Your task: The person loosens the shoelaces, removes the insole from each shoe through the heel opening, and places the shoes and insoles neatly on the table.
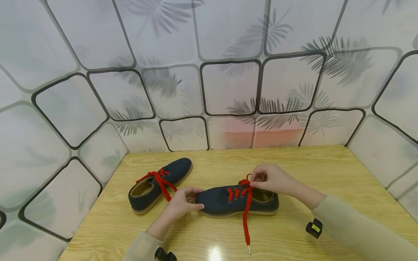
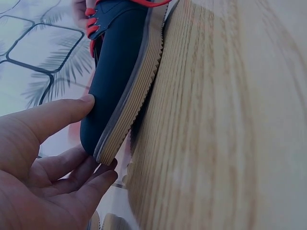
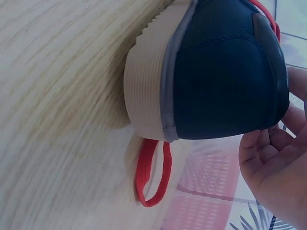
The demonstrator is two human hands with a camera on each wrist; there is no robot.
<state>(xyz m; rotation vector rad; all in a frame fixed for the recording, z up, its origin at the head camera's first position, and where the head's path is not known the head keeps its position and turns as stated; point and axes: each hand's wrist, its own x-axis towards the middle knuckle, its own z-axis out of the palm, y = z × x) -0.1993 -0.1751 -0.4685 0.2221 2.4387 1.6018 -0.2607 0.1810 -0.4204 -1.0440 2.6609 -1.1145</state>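
A navy shoe (image 1: 213, 201) with a tan sole (image 2: 132, 98) lies on the wooden table, its toe toward the left. My left hand (image 1: 183, 203) holds that toe, thumb on one side and fingers round the tip. Over the shoe's opening, my right hand (image 1: 269, 178) pinches the red shoelace (image 1: 247, 214) near the knot with thumb and forefinger. One lace end drapes down the near side onto the table, its metal tip pointing toward me. In the right wrist view the heel (image 3: 220, 91) hides part of the hand, and a red lace loop (image 3: 141, 177) shows beyond it.
A second navy shoe (image 1: 177, 170) with red laces, tied in a bow, stands at the left, angled away, close to my left hand. A patterned curtain (image 1: 232, 87) rises behind the table (image 1: 313, 163) and along its sides.
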